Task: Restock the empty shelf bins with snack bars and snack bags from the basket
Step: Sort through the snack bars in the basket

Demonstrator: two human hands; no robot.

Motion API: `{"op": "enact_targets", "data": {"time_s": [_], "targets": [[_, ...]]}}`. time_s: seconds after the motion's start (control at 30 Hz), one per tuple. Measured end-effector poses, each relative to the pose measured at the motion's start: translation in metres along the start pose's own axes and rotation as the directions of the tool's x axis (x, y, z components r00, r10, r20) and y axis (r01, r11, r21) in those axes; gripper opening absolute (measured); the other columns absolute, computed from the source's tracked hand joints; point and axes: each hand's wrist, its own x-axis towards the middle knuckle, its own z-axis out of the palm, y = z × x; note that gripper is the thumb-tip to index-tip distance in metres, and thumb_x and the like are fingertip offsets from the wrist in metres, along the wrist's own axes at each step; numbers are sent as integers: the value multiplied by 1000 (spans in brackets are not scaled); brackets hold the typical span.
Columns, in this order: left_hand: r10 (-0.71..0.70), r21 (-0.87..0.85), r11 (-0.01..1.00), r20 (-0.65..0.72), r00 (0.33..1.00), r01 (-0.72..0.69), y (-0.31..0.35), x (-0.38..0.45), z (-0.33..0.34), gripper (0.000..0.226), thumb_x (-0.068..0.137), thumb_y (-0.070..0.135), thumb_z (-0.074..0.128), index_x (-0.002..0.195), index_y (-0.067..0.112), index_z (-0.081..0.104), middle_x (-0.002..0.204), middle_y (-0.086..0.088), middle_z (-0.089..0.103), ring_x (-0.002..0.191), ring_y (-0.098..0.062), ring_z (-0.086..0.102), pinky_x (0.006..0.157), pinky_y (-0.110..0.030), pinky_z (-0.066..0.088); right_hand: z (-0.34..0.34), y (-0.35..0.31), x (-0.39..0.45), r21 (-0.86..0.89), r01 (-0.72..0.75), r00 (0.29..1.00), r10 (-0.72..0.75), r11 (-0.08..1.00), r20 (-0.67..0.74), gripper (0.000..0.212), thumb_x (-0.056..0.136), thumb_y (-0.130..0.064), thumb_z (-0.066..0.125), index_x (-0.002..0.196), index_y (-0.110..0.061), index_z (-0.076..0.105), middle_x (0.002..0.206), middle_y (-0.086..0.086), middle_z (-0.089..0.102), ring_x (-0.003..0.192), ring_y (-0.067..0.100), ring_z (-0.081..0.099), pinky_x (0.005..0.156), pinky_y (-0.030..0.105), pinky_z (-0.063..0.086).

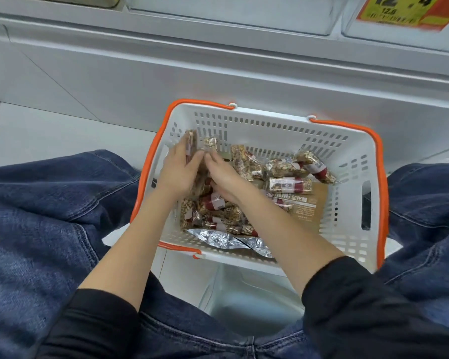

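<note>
A: Listing hands: left hand (178, 172) grips upright snack bars (191, 146); right hand (222, 176) pinches one bar (210, 144), fingers together.
B: Location: inside white basket (347, 237), left end.

White orange-rimmed basket (347, 156) on the floor, clear-wrapped snack bars (290, 185) heaped inside (foil snack bags (218, 239) beneath)

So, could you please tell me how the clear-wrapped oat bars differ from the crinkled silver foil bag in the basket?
The clear-wrapped oat bars are small, see-through and red-banded; the crinkled silver foil bag is larger, opaque and unmarked. The bars lie heaped in many directions, several gathered between the left hand and right hand, while the bag lies flat and untouched against the near wall. Both sit inside the white, orange-handled basket.
</note>
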Motion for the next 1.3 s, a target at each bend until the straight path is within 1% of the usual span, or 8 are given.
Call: {"op": "enact_targets", "data": {"time_s": [0.07, 0.13, 0.23, 0.37, 0.6, 0.9, 1.1, 1.3], "targets": [[-50, 459, 888, 135, 990, -17, -33, -8, 4, 65, 98, 44, 38, 152, 25, 8, 157, -15, 12, 144, -35, 11, 116, -49, 15, -4, 10, -3, -143, 46, 998, -50, 989, -23, 45, 101, -27, 38, 146, -21, 32, 142, 2, 44, 116, 22, 56, 97, 41, 49], [-160, 685, 728, 207, 965, -27, -53, -18, 15, 65, 99, 48, 31, 152, 28, -1, 158, -19, -5, 143, -39, -12, 116, -53, 1, -29, 18, -10, -276, 134, 958, -195, 952, -210, 48, 97, -19, 50, 143, -18, 36, 136, 0, 49, 103, 20, 62, 86, 32, 54], [-28, 648, 760, 111, 993, -51, -42, -21, 24, 59, 99, 46, 31, 151, 23, 15, 158, -19, 0, 143, -39, -12, 115, -51, -5, -104, 42, -19, -660, 48, 829, -398, 749, -392, 73, 83, -29, 69, 144, -21, 30, 146, 4, 36, 133, 24, 36, 110, 39, 33], [203, 604, 768, 85, 975, -213, -16, -9, 35, 58, 97, 42, 40, 149, 21, 26, 158, -16, 8, 146, -34, -5, 116, -44, -7, -169, 69, -24, -865, -246, 903, -220, 437, -368, 108, 64, -56, 78, 146, -37, 11, 157, 6, 5, 143, 36, 3, 109, 64, 20], [100, 591, 762, 298, 949, -266, -11, -16, 58, 57, 99, 36, 39, 151, 26, 16, 160, -8, -3, 146, -26, -7, 116, -45, 7, -181, 60, 7, -979, -206, 963, -177, 0, -203, 108, 65, -64, 72, 147, -46, 3, 158, 4, -16, 142, 43, -12, 106, 74, 3], [38, 611, 759, 300, 953, -223, -5, -13, 59, 53, 98, 29, 41, 148, 25, 25, 160, -4, -1, 146, -26, -5, 115, -50, 11, -177, 56, 20, -956, -186, 974, -169, -226, -149, 102, 67, -61, 72, 148, -27, 20, 156, 9, 4, 142, 42, 4, 105, 73, 12], [38, 570, 795, 296, 955, -208, -6, -18, 56, 52, 96, 26, 45, 146, 22, 30, 160, 1, 1, 146, -25, -4, 115, -51, 13, -193, 52, 19, -952, -7, 990, -137, -305, 37, 106, 65, -65, 65, 149, -20, 18, 158, 8, -7, 143, 37, 2, 108, 69, 11], [30, 566, 797, 312, 950, -211, -14, -20, 52, 50, 97, 26, 45, 145, 23, 33, 160, 5, -3, 146, -23, -7, 114, -53, 13, -186, 35, 21, -947, -47, 998, 29, -318, -59, 121, 59, -71, 70, 151, -26, 7, 158, 12, 2, 143, 40, 3, 108, 68, 15]]}}
